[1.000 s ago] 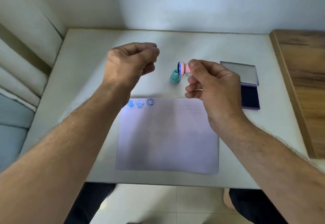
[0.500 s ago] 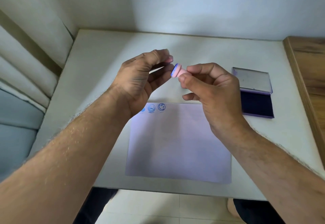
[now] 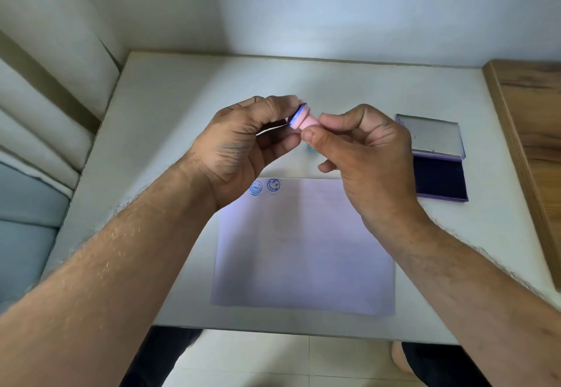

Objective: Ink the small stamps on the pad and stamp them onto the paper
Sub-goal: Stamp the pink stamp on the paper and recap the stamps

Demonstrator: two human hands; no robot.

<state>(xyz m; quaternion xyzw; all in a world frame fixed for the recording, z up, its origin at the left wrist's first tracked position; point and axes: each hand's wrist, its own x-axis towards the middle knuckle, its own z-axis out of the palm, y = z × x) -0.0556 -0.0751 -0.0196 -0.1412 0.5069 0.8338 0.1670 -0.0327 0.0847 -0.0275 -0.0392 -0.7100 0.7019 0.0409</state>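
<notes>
Since 1 second ago the left hand (image 3: 243, 147) has crossed to meet the right hand (image 3: 364, 156), and its fingertips now touch the inked face of the pink stamp (image 3: 300, 119), where before it hung apart with fingers curled on nothing. The right hand pinches the stamp's handle between thumb and forefinger, face turned left, held in the air above the far edge of the paper (image 3: 303, 247). The left hand's fingers curl around the stamp's head; whether they pinch it or only brush it I cannot tell.

The step in hand looks like checking or turning the inked stamp before pressing it. 2 blue prints (image 3: 264, 187) show at the paper's far left corner, partly behind the left wrist. The ink pad (image 3: 440, 178) lies open to the right, well apart. A teal stamp (image 3: 310, 148) peeks out behind the right thumb.

Next move, likely: free the left hand, turn the face down, and press it just right of the existing prints.
</notes>
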